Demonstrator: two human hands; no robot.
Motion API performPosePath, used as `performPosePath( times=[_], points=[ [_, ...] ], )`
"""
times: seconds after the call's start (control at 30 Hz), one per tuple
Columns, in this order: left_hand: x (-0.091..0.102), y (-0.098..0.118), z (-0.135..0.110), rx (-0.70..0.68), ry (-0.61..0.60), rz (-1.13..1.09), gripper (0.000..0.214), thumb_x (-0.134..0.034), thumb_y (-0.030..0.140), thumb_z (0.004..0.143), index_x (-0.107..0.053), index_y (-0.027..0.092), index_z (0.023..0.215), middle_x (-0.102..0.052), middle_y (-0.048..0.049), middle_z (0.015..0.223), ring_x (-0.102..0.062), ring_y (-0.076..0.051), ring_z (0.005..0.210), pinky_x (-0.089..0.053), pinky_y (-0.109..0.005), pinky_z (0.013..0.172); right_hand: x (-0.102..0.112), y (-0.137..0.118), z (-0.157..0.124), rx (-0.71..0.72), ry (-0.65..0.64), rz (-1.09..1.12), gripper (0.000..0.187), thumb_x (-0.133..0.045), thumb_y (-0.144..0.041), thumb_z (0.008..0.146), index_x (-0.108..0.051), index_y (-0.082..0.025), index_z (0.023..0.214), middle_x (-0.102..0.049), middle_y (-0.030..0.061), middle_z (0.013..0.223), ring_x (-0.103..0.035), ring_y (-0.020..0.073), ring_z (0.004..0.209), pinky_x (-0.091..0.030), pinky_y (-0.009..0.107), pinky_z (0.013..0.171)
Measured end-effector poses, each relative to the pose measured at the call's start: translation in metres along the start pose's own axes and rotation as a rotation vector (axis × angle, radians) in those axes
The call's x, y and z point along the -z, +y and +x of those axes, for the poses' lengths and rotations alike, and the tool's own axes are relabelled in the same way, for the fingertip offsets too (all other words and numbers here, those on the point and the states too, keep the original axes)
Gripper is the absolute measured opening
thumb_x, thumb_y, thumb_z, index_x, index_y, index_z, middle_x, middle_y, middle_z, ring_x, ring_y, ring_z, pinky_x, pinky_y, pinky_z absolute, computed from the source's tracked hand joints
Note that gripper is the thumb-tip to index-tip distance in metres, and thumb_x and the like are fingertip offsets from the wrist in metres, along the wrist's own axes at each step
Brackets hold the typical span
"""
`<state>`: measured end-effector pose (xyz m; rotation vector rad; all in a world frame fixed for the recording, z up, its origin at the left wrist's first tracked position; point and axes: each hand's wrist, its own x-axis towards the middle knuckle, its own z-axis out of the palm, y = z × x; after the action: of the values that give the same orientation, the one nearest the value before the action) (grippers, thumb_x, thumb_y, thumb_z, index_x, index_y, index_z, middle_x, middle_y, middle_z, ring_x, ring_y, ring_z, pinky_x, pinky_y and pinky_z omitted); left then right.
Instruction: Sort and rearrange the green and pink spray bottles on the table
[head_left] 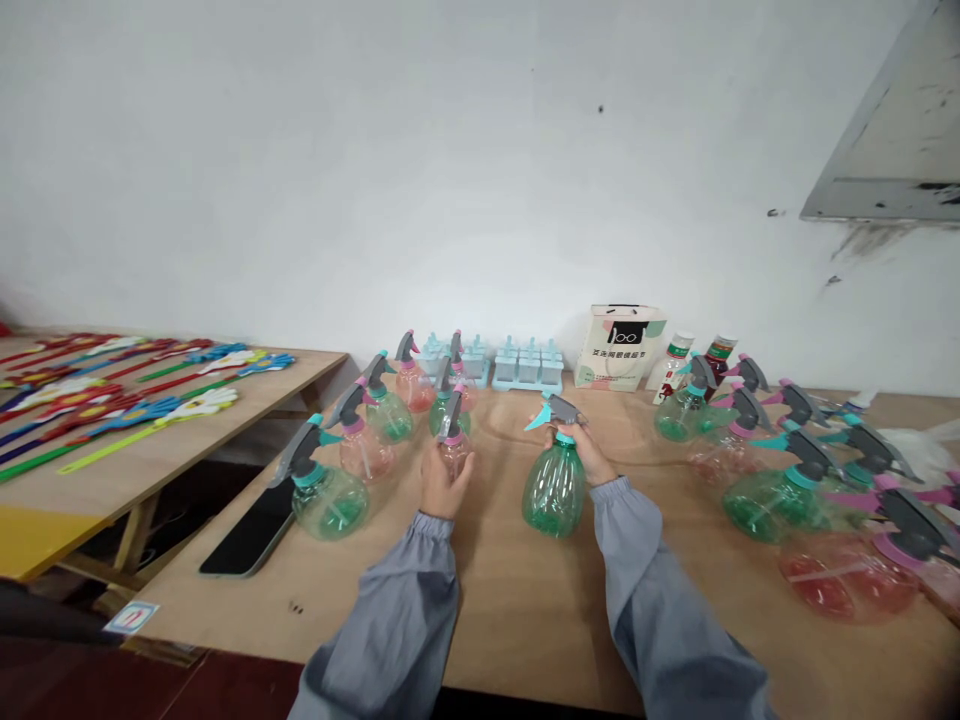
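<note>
My left hand [444, 478] is wrapped around a pink spray bottle [454, 440] with a grey trigger and pink collar, standing on the wooden table [525, 590]. My right hand [587, 452] grips the neck of a green spray bottle [555, 480] with a teal trigger head, standing upright at the table's middle. Both arms wear grey sleeves.
Several green and pink spray bottles [330, 490] stand at the left, more [787, 480] crowd the right side. A black phone [251, 535] lies near the left edge. Blue ice moulds [529, 365], a paper bag [619, 345] and two bottles stand by the wall. Coloured hand clappers [112, 390] cover a side table.
</note>
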<state>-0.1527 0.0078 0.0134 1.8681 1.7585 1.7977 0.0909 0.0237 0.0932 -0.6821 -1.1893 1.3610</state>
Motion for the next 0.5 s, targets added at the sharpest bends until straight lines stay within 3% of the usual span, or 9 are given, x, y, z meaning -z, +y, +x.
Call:
performPosePath(
  times=[0.1, 0.27, 0.4, 0.5],
  points=[
    [-0.0003, 0.0004, -0.0004, 0.006, 0.004, 0.007, 0.047, -0.063, 0.043, 0.079, -0.05, 0.017, 0.116, -0.063, -0.0122, 0.104, -0.062, -0.029, 0.101, -0.049, -0.045, 0.088, 0.0002, 0.0001, -0.0003, 0.005, -0.011, 0.009, 0.039, -0.064, -0.034, 0.064, -0.067, -0.021, 0.101, -0.072, 0.003, 0.083, -0.054, 0.0126, 0.054, -0.042, 0.025, 0.049],
    [-0.0012, -0.0003, 0.0002, -0.006, 0.005, -0.02, 0.047, -0.064, 0.043, 0.078, -0.051, 0.017, 0.115, -0.063, -0.0111, 0.102, -0.063, -0.028, 0.1, -0.05, -0.044, 0.088, 0.0004, 0.0007, 0.0009, 0.086, 0.024, -0.016, 0.031, -0.06, -0.036, 0.061, -0.067, -0.02, 0.086, -0.07, 0.0019, 0.074, -0.051, 0.0121, 0.051, -0.044, 0.028, 0.055],
    [-0.0008, 0.0006, 0.0004, -0.01, 0.0, -0.017, 0.045, -0.063, 0.043, 0.078, -0.051, 0.018, 0.114, -0.063, -0.0107, 0.1, -0.063, -0.029, 0.098, -0.05, -0.045, 0.087, 0.0015, 0.0, 0.0004, 0.063, 0.014, -0.031, 0.025, -0.06, -0.037, 0.061, -0.066, -0.02, 0.078, -0.069, 0.0028, 0.072, -0.051, 0.0125, 0.052, -0.043, 0.027, 0.053],
    [-0.0003, 0.0019, 0.0001, -0.004, 0.001, -0.023, 0.046, -0.063, 0.042, 0.079, -0.051, 0.018, 0.115, -0.064, -0.0114, 0.103, -0.063, -0.029, 0.1, -0.049, -0.045, 0.089, 0.0014, -0.0004, -0.0001, 0.003, 0.023, -0.019, 0.029, -0.063, -0.037, 0.061, -0.066, -0.021, 0.085, -0.07, 0.0026, 0.073, -0.052, 0.0132, 0.053, -0.039, 0.025, 0.048]
  ],
)
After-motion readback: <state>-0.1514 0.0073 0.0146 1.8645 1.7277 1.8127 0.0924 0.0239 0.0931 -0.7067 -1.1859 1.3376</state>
